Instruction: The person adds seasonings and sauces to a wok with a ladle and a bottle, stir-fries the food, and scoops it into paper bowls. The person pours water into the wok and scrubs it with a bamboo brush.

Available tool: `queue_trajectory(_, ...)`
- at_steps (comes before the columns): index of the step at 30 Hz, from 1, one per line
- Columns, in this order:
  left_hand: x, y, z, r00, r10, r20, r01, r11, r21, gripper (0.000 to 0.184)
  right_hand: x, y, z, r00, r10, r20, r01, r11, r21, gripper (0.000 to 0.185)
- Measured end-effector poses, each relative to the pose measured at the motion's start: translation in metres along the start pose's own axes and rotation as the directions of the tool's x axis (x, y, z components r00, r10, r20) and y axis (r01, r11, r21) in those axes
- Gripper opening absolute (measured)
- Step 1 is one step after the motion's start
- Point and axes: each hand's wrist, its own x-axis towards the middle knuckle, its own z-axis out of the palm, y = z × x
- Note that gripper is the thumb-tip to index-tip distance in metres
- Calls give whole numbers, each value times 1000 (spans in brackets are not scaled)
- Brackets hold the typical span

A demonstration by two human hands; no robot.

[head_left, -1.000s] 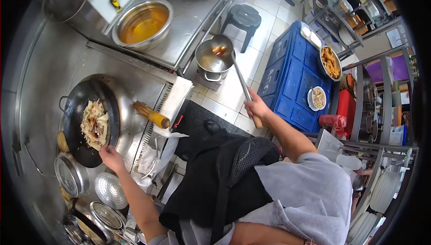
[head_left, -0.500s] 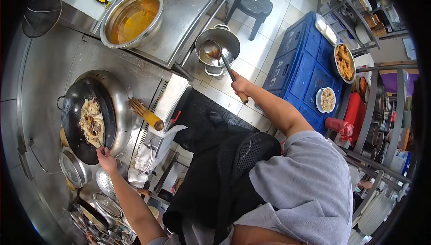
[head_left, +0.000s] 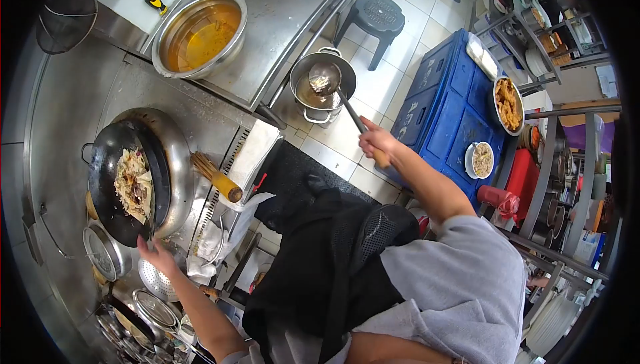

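My right hand (head_left: 379, 144) grips the wooden end of a long-handled ladle (head_left: 349, 109). The ladle's round bowl is over the two-handled metal pot (head_left: 298, 83), with something pale showing in it. My left hand (head_left: 159, 257) has its fingers apart beside the near edge of a black wok (head_left: 107, 194); whether a fingertip touches the wok's near handle I cannot tell. Pale sliced food with dark brown sauce (head_left: 133, 184) lies in the wok. The wok rests tilted in a larger steel wok (head_left: 175, 134).
A bamboo brush (head_left: 223, 181) lies right of the woks. Behind stands a steel basin of amber liquid (head_left: 207, 37). On the blue crate (head_left: 433, 91) are a bowl of fried food (head_left: 508, 104) and a small white bowl (head_left: 480, 160). A strainer (head_left: 160, 281) and a stool (head_left: 377, 17) are nearby.
My left hand has loosened from the wok's near edge and drawn slightly downward, fingers spreading. My right hand has moved right and down with the ladle, whose bowl now shows pale contents.
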Motion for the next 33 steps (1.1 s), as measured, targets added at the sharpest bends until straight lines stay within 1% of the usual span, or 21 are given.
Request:
queue_trajectory(2, -37, -25, -28, 993, -67, -93, 89, 963, 253, 55, -66, -15, 7, 1000, -9, 5, 9, 1000, 14, 84)
queue_trajectory(3, -56, -41, -39, 992, -76, -97, 98, 963, 253, 55, -96, -22, 13, 1000, -6, -3, 6, 1000, -3, 83)
queue_trajectory(5, -94, -76, -44, 951, -305, -48, 308, 920, 242, 57, -149, -35, 26, 1000, -16, -18, 17, 998, 67, 79)
queue_trajectory(6, -108, -88, -37, 946, -318, -63, 324, 916, 238, 57, -170, -40, 28, 1000, -16, 0, 16, 998, 67, 79)
queue_trajectory(8, -138, -112, -31, 868, -493, -57, 496, 864, 82, 65, -210, -50, 38, 999, 3, 45, -5, 999, 45, 80)
queue_trajectory(9, -151, -126, -21, 860, -506, -64, 510, 847, 152, 69, -228, -57, 47, 998, 21, 64, -22, 1000, 22, 80)
queue_trajectory(11, -160, -111, -13, 807, -589, -40, 582, 782, 220, 75, -253, -65, 66, 991, 63, 116, -66, 998, 18, 81)
queue_trajectory(12, -153, -73, -8, 759, -651, -11, 637, 739, 220, 78, -263, -64, 74, 987, 82, 142, -80, 997, -18, 81)
queue_trajectory(14, -161, -97, 0, 834, -540, -116, 552, 808, 208, 77, -259, -62, 106, 921, 140, 363, -212, 963, 168, 82)
queue_trajectory(16, -164, -112, 2, 823, -549, -147, 561, 825, 61, 78, -244, -54, 134, 865, 173, 471, -276, 948, 158, 84)
queue_trajectory(18, -173, -147, 5, 867, -461, -189, 471, 882, 11, 80, -225, -44, 162, 808, 189, 558, -330, 930, 162, 85)
queue_trajectory(19, -169, -131, -3, 782, -609, -132, 597, 793, -124, 82, -213, -38, 173, 787, 210, 580, -351, 926, 140, 86)
queue_trajectory(20, -169, -130, -5, 774, -615, -151, 599, 788, -140, 82, -201, -32, 185, 767, 229, 599, -369, 921, 122, 88)
queue_trajectory(23, -170, -142, -7, 816, -570, -94, 572, 820, -7, 87, -178, -26, 229, 753, 230, 616, -291, 957, -2, 87)
queue_trajectory(25, -168, -134, -12, 804, -590, -74, 586, 807, -66, 89, -172, -24, 258, 779, 238, 581, -207, 971, -121, 87)
queue_trajectory(26, -166, -132, -17, 793, -608, -41, 601, 792, -112, 92, -168, -23, 267, 780, 234, 581, -200, 972, -123, 87)
queue_trajectory(28, -154, -130, -24, 813, -577, -84, 571, 817, -82, 94, -163, -19, 283, 828, 196, 526, -7, 941, -338, 87)
queue_trajectory(30, -147, -116, -36, 661, -734, 158, 742, 608, -282, 88, -164, -12, 298, 842, 162, 514, 32, 937, -349, 87)
queue_trajectory(31, -151, -136, -30, 698, -705, 129, 704, 640, -307, 72, -165, -7, 304, 858, 131, 497, 58, 936, -348, 86)
queue_trajectory(32, -147, -143, -36, 702, -699, 139, 700, 641, -313, 72, -168, -1, 311, 872, 101, 479, 83, 934, -348, 85)
queue_trajectory(33, -142, -146, -45, 723, -654, 222, 686, 642, -341, 66, -172, 2, 317, 876, 92, 473, 90, 933, -348, 85)
